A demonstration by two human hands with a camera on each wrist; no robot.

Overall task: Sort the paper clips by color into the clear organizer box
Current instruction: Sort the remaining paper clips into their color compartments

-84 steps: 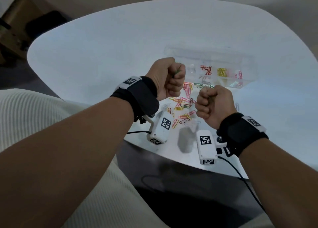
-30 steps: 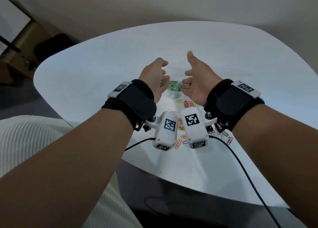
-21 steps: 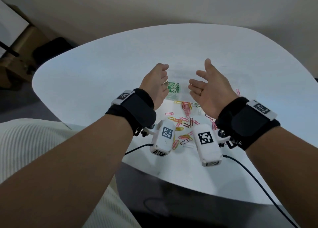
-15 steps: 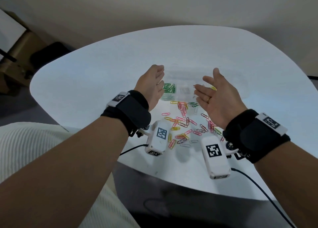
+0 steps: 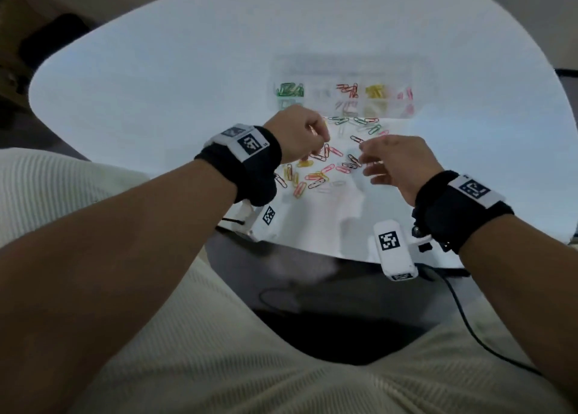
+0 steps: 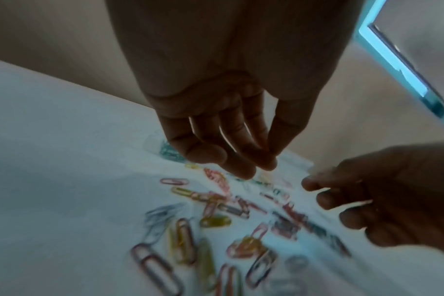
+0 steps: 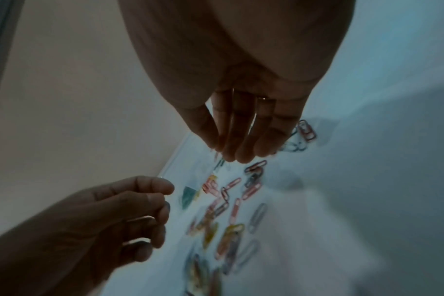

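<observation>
Both hands hover just above the loose clips (image 5: 322,166) scattered on the white bench (image 5: 187,69). The left hand (image 5: 298,135) and right hand (image 5: 397,163) each have a slack grip, fingers loosely curled downward and holding nothing I can see. Just beyond the pile sits the box (image 5: 353,69), with green, red, yellow and pink clips in separate compartments.

Loose paper clips (image 6: 216,220) smear with motion blur in both wrist views, so colours near the bottom edge are hard to read. Clear organizer box (image 5: 350,79) is faint and blurred; dividers can't be made out. Whether the left hand (image 5: 297,135) or right hand (image 5: 397,160) pinches a clip can't be told. Left hand covers some clips. Counter (image 5: 187,69) is cut off at top.
</observation>
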